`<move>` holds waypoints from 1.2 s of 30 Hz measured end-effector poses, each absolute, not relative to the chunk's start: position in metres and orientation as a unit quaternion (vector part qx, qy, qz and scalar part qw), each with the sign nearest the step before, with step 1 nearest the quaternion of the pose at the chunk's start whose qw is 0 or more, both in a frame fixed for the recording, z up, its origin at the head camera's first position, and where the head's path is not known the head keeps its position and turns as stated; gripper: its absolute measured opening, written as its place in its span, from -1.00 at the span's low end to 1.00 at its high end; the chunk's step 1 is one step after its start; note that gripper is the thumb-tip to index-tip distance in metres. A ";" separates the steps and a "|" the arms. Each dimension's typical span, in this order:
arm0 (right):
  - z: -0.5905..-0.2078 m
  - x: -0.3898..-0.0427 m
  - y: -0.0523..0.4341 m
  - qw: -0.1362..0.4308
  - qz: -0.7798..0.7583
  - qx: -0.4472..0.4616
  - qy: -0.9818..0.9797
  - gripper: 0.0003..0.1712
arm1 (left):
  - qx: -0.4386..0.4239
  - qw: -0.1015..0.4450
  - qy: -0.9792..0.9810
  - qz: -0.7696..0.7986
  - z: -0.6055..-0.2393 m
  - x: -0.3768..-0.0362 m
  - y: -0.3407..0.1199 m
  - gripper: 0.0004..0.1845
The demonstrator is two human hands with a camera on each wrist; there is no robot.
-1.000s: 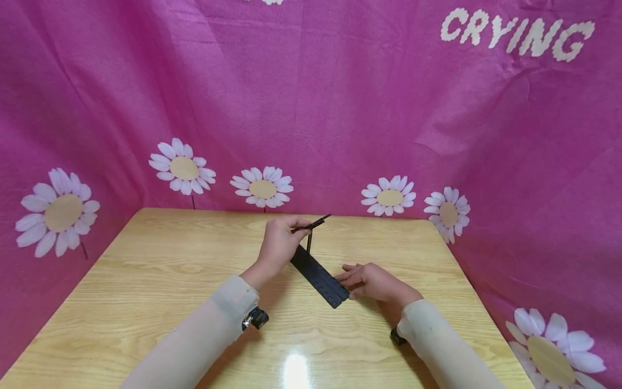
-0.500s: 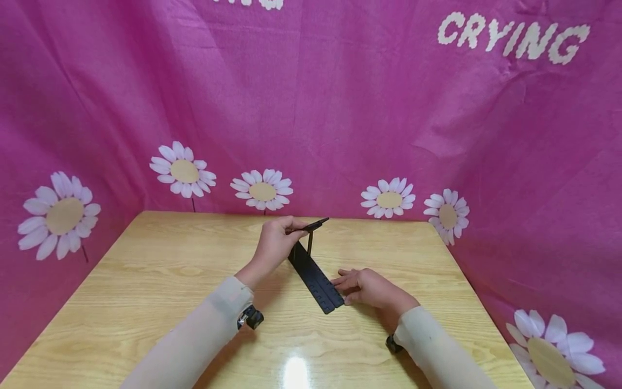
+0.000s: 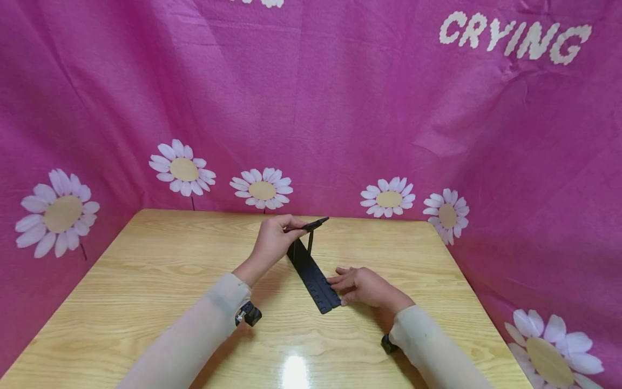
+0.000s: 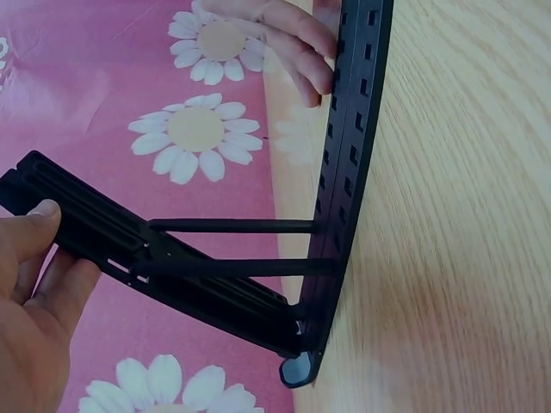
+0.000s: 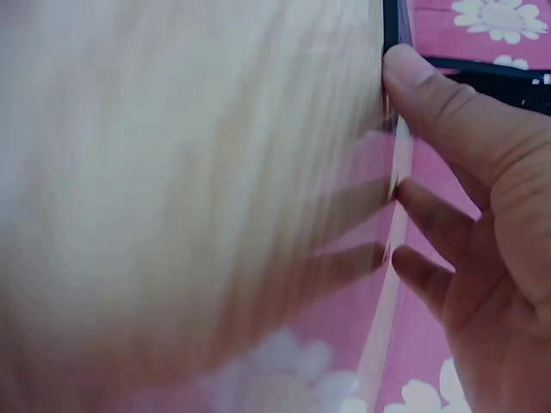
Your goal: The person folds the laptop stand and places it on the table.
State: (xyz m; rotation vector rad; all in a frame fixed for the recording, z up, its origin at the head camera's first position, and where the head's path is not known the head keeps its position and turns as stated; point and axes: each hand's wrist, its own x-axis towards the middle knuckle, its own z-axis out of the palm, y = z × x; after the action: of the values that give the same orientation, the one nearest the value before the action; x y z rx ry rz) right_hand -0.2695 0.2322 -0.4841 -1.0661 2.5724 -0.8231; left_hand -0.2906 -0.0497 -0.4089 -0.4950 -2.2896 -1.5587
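A black folding laptop stand (image 3: 311, 278) rests on the table, its slotted base lying flat and slanting away to the left. The hinged upper plate (image 4: 95, 215) is raised at an angle, with two thin struts (image 4: 232, 226) running between it and the base. My left hand (image 3: 272, 240) pinches the plate's raised end between thumb and fingers. At the near end of the base is my right hand (image 3: 366, 286), fingers extended along its right edge. The right wrist view shows that thumb (image 5: 409, 69) against the base and the other fingertips down at the tabletop.
The glossy wood-grain table (image 3: 160, 270) reflects a bright light near its front. Pink cloth (image 3: 330, 108) with printed daisies and white letters hangs behind and at both sides. Each wrist wears a small black camera (image 3: 250, 313).
The stand's base has shifted a little to the left and toward the front, and both hands have moved slightly left with it. The left hand keeps its pinch on the raised plate.
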 end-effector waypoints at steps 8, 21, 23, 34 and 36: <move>-0.484 -0.263 0.225 0.111 -0.288 -0.344 0.887 -0.45 | -0.171 0.147 -0.797 -0.560 -0.412 -0.297 -0.054 -0.87; -0.481 -0.263 0.216 0.105 -0.247 -0.353 0.896 -0.38 | -0.181 0.138 -0.796 -0.561 -0.412 -0.298 -0.058 -0.89; -0.480 -0.261 0.214 0.099 -0.241 -0.348 0.901 -0.38 | -0.183 0.133 -0.791 -0.568 -0.412 -0.298 -0.059 -0.88; -0.486 -0.244 0.198 0.084 -0.293 -0.298 0.904 -0.38 | -0.186 0.121 -0.780 -0.585 -0.415 -0.305 -0.065 -0.89; -0.488 -0.241 0.194 0.078 -0.296 -0.291 0.906 -0.38 | -0.184 0.119 -0.777 -0.590 -0.416 -0.305 -0.066 -0.89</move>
State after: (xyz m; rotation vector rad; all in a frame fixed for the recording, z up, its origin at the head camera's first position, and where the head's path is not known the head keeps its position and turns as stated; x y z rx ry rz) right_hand -0.2413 0.1944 -0.4879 -0.8716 2.7138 -0.8868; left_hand -0.3052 -0.0660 -0.4157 -0.5374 -2.2726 -1.7242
